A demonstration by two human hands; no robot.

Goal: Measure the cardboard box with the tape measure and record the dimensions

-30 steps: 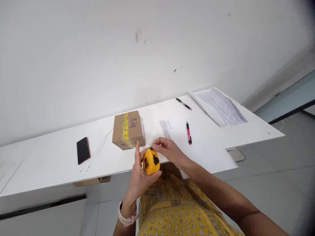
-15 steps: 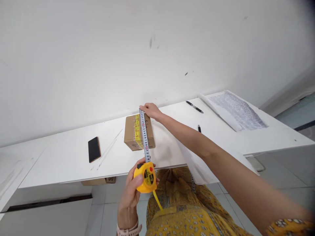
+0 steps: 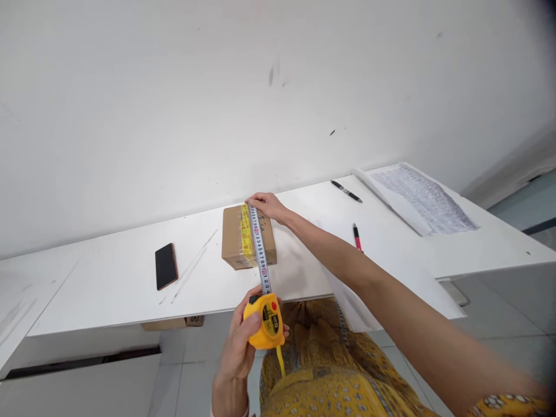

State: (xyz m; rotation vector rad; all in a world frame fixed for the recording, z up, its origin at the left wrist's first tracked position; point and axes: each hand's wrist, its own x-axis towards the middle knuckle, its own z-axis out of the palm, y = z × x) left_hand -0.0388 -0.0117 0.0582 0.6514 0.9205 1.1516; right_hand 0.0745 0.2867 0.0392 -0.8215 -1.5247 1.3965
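My left hand (image 3: 244, 330) is wrapped round a yellow tape measure (image 3: 264, 322) just off the front edge of the table. Its numbered blade (image 3: 260, 249) runs out away from me, over the top of a brown cardboard box (image 3: 231, 234) with yellow printed tape along it. At the box's far edge, my right hand (image 3: 268, 207) pinches the end of the blade with closed fingers. A yellow strap hangs from the case. The blade's very tip is hidden by the fingers.
A phone (image 3: 166, 266) lies left of the box on the white table (image 3: 117, 278). To the right are a black pen (image 3: 346, 191), a red and black pen (image 3: 357, 236), a printed sheet (image 3: 425, 197) and white paper (image 3: 399, 284) overhanging the front edge. A wall rises behind.
My right hand, with the blade's end, has come down closer to the box's far top edge. The tape case has shifted slightly right and toward me. More of the red pen shows.
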